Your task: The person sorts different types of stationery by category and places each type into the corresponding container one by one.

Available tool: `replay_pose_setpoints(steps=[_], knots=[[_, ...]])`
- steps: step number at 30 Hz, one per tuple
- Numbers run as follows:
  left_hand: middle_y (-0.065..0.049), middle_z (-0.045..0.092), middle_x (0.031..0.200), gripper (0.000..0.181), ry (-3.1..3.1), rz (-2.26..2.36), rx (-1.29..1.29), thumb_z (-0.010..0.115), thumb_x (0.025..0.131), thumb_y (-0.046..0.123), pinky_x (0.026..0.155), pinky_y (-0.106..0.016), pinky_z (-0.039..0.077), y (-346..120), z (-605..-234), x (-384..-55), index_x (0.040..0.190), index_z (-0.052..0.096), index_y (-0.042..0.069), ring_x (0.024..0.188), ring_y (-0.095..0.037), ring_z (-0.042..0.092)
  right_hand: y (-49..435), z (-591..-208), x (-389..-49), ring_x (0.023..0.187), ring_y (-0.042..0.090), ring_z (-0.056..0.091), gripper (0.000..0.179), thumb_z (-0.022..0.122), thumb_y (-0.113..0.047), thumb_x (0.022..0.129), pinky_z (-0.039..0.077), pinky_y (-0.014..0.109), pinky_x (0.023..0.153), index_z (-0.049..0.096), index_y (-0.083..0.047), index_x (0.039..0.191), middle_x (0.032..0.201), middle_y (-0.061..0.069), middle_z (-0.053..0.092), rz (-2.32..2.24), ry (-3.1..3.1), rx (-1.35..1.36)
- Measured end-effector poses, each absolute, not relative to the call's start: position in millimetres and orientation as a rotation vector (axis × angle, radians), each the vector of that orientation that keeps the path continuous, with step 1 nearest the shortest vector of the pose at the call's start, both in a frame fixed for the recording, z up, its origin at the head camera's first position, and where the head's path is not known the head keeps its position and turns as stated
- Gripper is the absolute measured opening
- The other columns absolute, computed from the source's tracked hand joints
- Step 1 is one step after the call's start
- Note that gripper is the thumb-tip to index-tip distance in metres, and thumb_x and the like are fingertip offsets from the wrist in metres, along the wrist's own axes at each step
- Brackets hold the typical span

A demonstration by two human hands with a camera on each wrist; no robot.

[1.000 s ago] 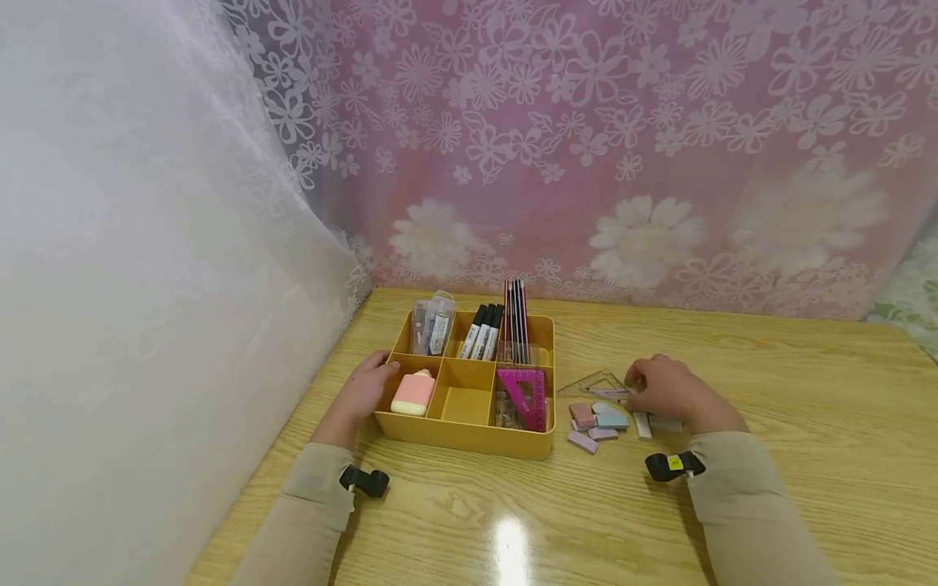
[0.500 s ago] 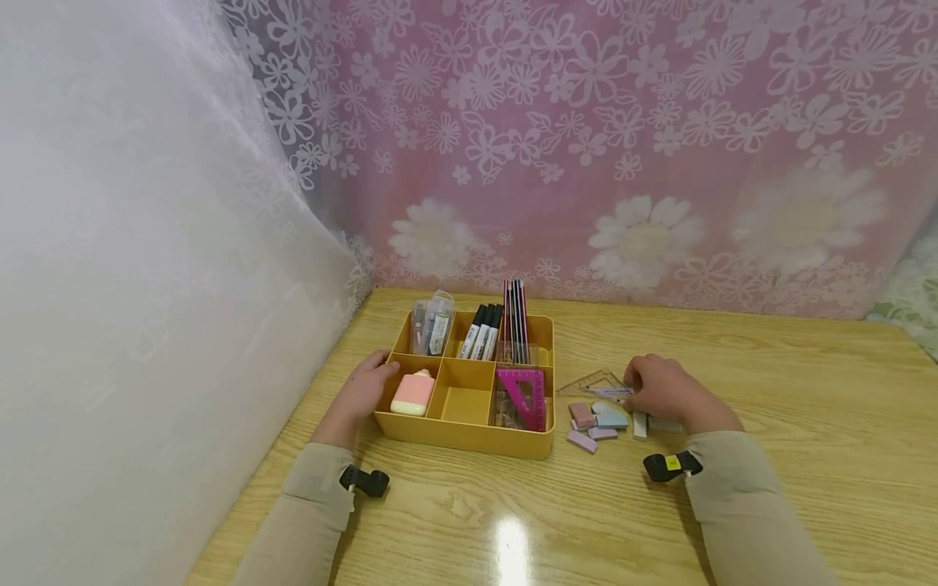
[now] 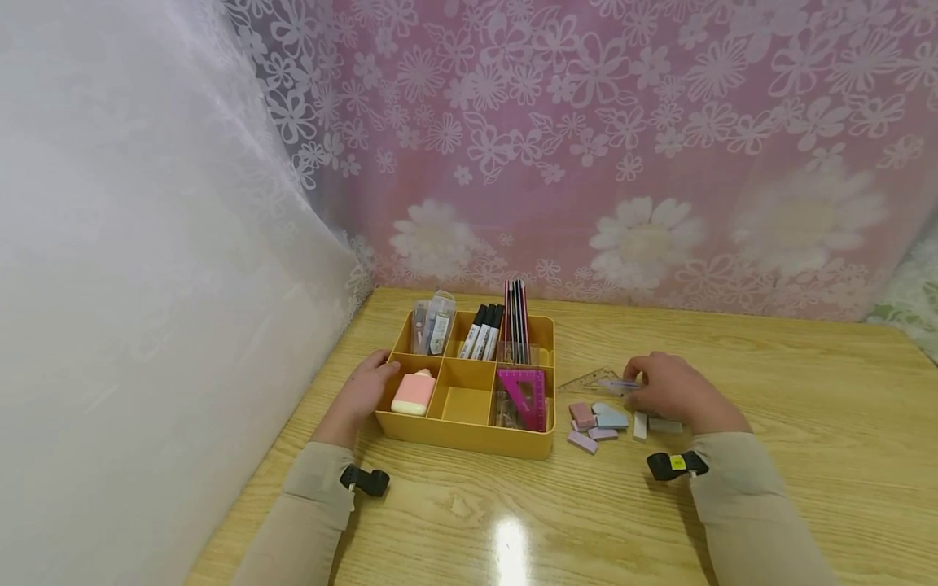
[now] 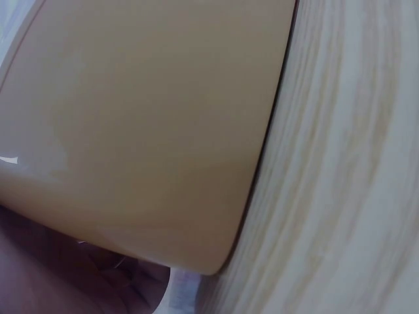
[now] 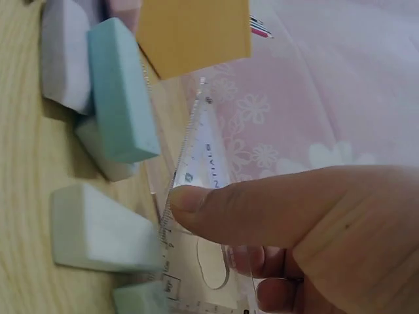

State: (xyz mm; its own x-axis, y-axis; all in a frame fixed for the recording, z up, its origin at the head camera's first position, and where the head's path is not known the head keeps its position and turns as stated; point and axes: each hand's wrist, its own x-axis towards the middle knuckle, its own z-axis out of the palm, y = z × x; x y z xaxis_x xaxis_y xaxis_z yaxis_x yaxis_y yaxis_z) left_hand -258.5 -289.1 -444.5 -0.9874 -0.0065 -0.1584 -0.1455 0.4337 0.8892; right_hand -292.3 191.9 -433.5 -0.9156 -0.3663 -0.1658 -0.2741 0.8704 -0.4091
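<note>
My right hand (image 3: pixel 670 391) pinches a clear set square (image 5: pixel 208 150), thumb on its near face and fingers behind, tilted up in the right wrist view. Another clear set square (image 3: pixel 582 381) lies beside it on the table. My left hand (image 3: pixel 364 391) grips the left wall of a yellow compartment box (image 3: pixel 462 435), fingertips at its rim; the left wrist view shows the box's outer wall (image 4: pixel 150 131) and partly hidden fingers. Inside the box are a pink bottle-shaped item (image 3: pixel 414 392), a magenta set square (image 3: pixel 523 399), black-capped markers (image 3: pixel 481 332) and several pencils (image 3: pixel 516 321).
Several erasers lie right of the box: pink (image 3: pixel 581 414), blue (image 3: pixel 611 419), lilac (image 3: pixel 582 442) and white (image 3: pixel 640 426). Clear plastic cases (image 3: pixel 434 325) stand in the box's back left compartment. A flowered curtain (image 3: pixel 586 163) hangs behind the wooden table (image 3: pixel 586 521).
My right hand has lifted slightly and moved a little right, and the clear set square has tilted and come up with it. The left hand and the box stay put.
</note>
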Motion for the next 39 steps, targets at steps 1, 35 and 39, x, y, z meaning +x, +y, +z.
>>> replay_pose_setpoints(steps=[1, 35, 39], knots=[[-0.019, 0.043, 0.152, 0.049, 2.547, 1.599, -0.131, 0.038, 0.109, 0.029, 0.114, -0.058, 0.029, -289.3, -444.3, -258.5, 0.152, 0.042, 0.006, 0.138, -0.04, 0.04, 192.5, -432.4, -291.7, 0.074, 0.024, 0.052, 0.023, 0.077, -0.021, 0.088, 0.046, 0.04, 0.063, 0.068, -0.01, 0.105, 0.092, 0.007, 0.06, -0.58, 2.799, -0.478], [-0.019, 0.042, 0.154, 0.05, 2.537, 1.6, -0.15, 0.039, 0.109, 0.031, 0.115, -0.058, 0.028, -287.9, -442.3, -256.6, 0.152, 0.041, 0.007, 0.14, -0.039, 0.039, 135.3, -372.1, -252.2, 0.081, 0.023, 0.069, 0.013, 0.057, -0.023, 0.105, 0.055, 0.04, 0.073, 0.063, -0.012, 0.11, 0.093, 0.003, 0.066, -1.265, 2.798, -0.686], [-0.018, 0.041, 0.155, 0.05, 2.525, 1.612, -0.157, 0.039, 0.108, 0.031, 0.116, -0.057, 0.027, -287.5, -441.9, -256.8, 0.153, 0.041, 0.009, 0.141, -0.038, 0.037, 119.6, -373.0, -248.0, 0.08, 0.016, 0.069, 0.012, 0.06, -0.02, 0.104, 0.055, 0.041, 0.074, 0.06, -0.012, 0.114, 0.094, 0.005, 0.066, -1.362, 2.754, -0.728]])
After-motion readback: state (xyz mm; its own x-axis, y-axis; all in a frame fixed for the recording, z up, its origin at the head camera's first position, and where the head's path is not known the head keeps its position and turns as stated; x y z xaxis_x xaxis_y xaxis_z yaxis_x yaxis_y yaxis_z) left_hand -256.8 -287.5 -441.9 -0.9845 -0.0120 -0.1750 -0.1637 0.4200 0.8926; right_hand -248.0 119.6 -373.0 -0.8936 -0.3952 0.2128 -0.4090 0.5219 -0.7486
